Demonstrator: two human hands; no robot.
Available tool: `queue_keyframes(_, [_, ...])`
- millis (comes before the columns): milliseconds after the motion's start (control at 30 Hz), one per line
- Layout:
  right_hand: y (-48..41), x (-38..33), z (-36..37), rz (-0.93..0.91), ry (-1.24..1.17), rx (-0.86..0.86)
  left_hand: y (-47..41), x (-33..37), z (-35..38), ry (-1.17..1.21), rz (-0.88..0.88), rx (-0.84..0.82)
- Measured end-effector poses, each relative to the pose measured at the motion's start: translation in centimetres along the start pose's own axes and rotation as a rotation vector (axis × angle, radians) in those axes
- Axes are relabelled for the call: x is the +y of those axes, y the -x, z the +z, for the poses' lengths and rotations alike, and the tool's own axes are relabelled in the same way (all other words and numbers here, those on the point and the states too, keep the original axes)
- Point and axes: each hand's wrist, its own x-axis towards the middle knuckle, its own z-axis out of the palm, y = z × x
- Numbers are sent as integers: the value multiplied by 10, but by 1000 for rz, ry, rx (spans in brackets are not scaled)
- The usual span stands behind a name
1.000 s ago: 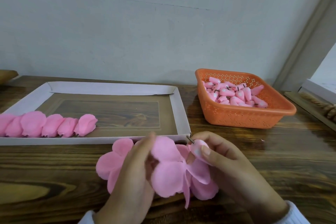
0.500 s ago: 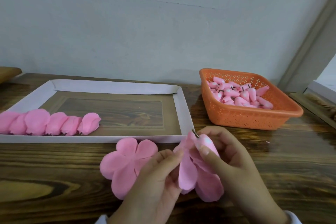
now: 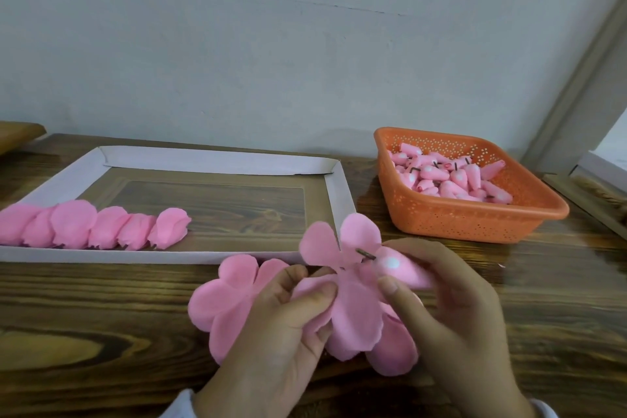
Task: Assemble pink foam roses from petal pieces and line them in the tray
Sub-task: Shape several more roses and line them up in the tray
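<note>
1. Left hand [image 3: 278,343]: thumb and fingertips pinch the flower-shaped petal piece [image 3: 353,312] near its middle, held up just in front of the tray's near edge.
2. Right hand [image 3: 464,312]: fingers curled round the bud core [image 3: 400,270], thumb on its side. The brown stem [image 3: 365,254] points up-left across the petal piece. Can't tell if it's through the centre hole yet.
3. Judgement: mid-threading, core going into petal layer. This rose isn't wrapped yet.
4. Second petal piece [image 3: 224,302] lies flat on the wooden table [image 3: 84,343], partly under the left hand.
5. Cardboard tray [image 3: 334,204]: finished roses [image 3: 101,227] in one overlapping row along the near left side; the right part of the row has room.
6. Orange basket [image 3: 475,224], right of the tray, holds spare cores [image 3: 454,176].
7. Risks from here:
   - Stem misses the hole and pokes through a lobe. Thin foam will likely tear, scrapping the piece.
   - Pinch sits close to the centre, so the left thumb could block the stem path or crease the petals.
   - Petal lobes flop loose. If they fold under while the core seats, the wrap comes out lopsided.
   - Left wrist overhangs the spare piece and could drag it off the spot or crumple it.
   - Placing later: the row is tightly overlapped, so a careless set-down may knock the end rose over.
</note>
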Motion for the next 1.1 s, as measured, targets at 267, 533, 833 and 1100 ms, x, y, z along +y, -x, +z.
queue_keyframes(267, [3, -3, 4, -3, 189, -43, -1, -4, 1, -112, 260, 88])
queue_keyframes(533, [3, -7, 7, 39, 159, -29, 5, -12, -9, -644, 547, -18])
queue_keyframes(833, [4, 0, 12, 380, -344, -171, 16, 2, 3, -1143, 775, -359])
queue_keyframes(1100, [6, 0, 13, 522, -642, -333, 15, 0, 6, -600, 938, -124])
